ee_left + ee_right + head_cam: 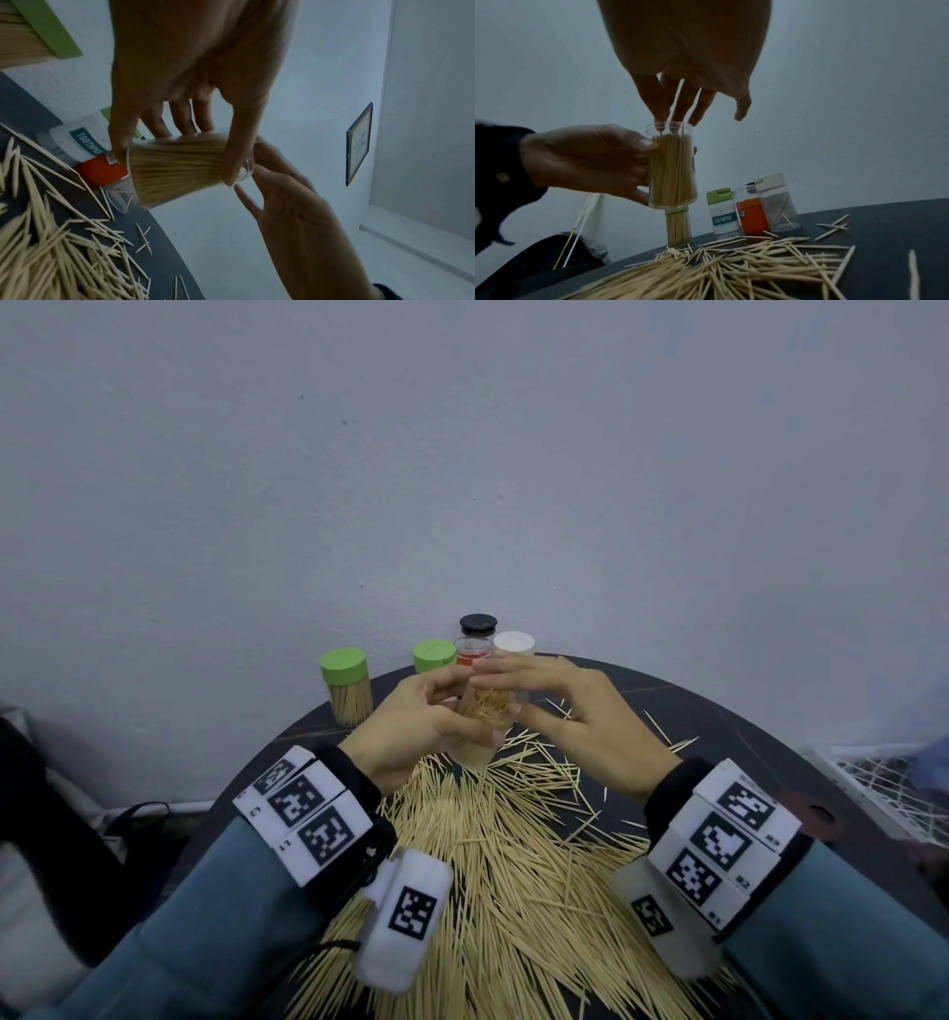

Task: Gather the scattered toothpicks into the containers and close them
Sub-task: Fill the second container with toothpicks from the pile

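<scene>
Above the loose toothpicks [513, 845], left hand [411, 726] grips the lidless clear jar [672, 164]; right hand [570, 711] flat-fingered at its mouth. Risk: tilting spills contents.

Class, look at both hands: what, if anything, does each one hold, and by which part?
The left hand grips the clear toothpick container round its side wall. The right hand holds nothing; its straight fingers reach the open mouth.
</scene>
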`<state>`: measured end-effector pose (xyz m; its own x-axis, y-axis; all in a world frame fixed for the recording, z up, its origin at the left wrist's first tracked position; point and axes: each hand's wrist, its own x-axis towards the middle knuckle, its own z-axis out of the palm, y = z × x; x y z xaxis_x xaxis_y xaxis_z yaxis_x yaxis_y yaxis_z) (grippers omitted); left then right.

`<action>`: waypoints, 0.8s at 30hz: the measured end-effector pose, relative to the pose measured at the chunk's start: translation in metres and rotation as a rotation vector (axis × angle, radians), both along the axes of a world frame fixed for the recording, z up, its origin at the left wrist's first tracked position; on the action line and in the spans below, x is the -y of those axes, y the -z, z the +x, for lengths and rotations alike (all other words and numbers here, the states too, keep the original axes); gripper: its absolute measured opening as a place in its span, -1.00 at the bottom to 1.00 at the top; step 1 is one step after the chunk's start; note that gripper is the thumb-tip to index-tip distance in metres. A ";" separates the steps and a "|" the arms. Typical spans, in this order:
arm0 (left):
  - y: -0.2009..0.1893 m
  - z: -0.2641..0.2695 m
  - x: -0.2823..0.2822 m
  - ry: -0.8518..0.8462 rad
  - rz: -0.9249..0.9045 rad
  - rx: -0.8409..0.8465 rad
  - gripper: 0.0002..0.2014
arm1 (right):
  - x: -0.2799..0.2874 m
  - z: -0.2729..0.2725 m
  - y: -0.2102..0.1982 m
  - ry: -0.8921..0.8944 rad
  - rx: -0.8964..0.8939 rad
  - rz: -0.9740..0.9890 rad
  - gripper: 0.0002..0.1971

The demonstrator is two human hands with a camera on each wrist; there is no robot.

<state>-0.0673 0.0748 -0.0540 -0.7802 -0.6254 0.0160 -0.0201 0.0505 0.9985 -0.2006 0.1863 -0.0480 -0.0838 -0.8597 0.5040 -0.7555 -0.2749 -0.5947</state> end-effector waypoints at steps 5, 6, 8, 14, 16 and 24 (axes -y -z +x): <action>-0.001 0.002 0.002 0.037 -0.062 -0.014 -0.46 | 0.000 -0.001 -0.001 0.075 0.056 -0.060 -0.88; -0.001 0.002 0.001 0.047 -0.079 -0.011 -0.45 | 0.000 0.000 -0.002 0.089 0.059 -0.055 -0.92; -0.001 0.001 -0.002 0.057 -0.108 -0.005 -0.43 | 0.000 0.001 -0.001 0.114 0.041 -0.054 -0.95; -0.004 0.002 -0.010 0.149 -0.192 0.020 -0.44 | 0.002 -0.006 0.005 0.193 0.153 0.041 -0.67; -0.004 0.002 -0.011 0.171 -0.191 0.025 -0.45 | 0.002 -0.009 0.006 0.176 0.221 0.097 -0.66; -0.004 0.004 -0.007 0.179 -0.176 0.030 -0.44 | -0.001 -0.019 0.003 0.068 0.310 0.298 -0.66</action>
<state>-0.0634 0.0813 -0.0503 -0.8802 -0.4665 0.0871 -0.0248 0.2286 0.9732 -0.2199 0.1870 -0.0514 -0.2537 -0.9510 0.1766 -0.5395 -0.0124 -0.8419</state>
